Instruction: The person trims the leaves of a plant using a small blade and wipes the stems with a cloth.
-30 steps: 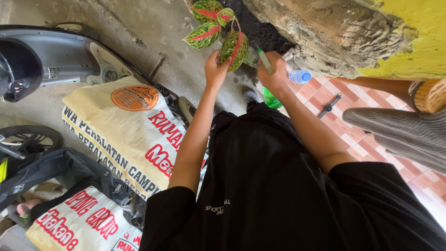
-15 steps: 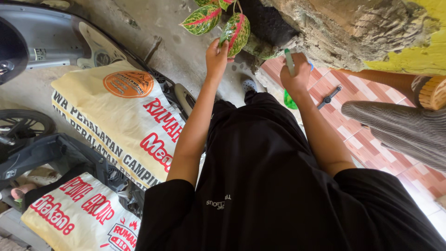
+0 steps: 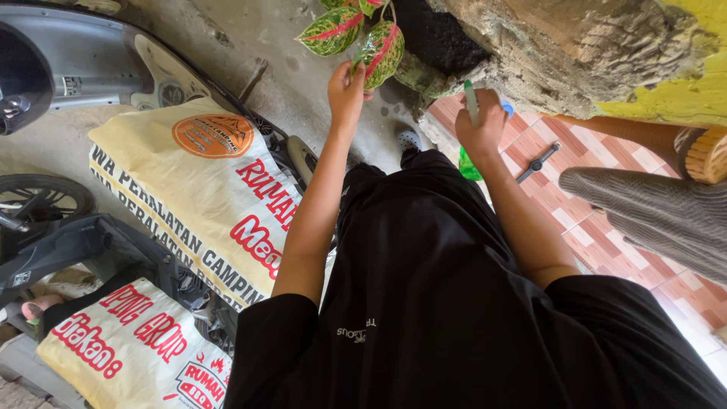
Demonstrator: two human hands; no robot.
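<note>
My left hand [image 3: 346, 89] reaches up and pinches the lower edge of a green leaf with red veins [image 3: 381, 51] on a small plant. A second leaf [image 3: 332, 32] hangs just left of it. My right hand [image 3: 483, 121] is closed around a green spray bottle [image 3: 470, 159], its pale nozzle [image 3: 470, 97] sticking up above my fingers. The bottle sits to the right of the leaves, near a rough stone ledge [image 3: 560, 45]. My black shirt fills the lower middle of the view.
A scooter body [image 3: 83, 68] and wheel [image 3: 38, 201] stand at left, with cream printed sacks [image 3: 204, 189] against them. At right lie red floor tiles [image 3: 598, 227], a dark wristwatch [image 3: 536, 163], a grey mat [image 3: 651, 220] and a yellow wall [image 3: 674, 83].
My right hand swung the spray bottle from beside the leaves out to the right, and a blue-capped bottle is now mostly hidden behind it. My left hand stayed on the leaf.
</note>
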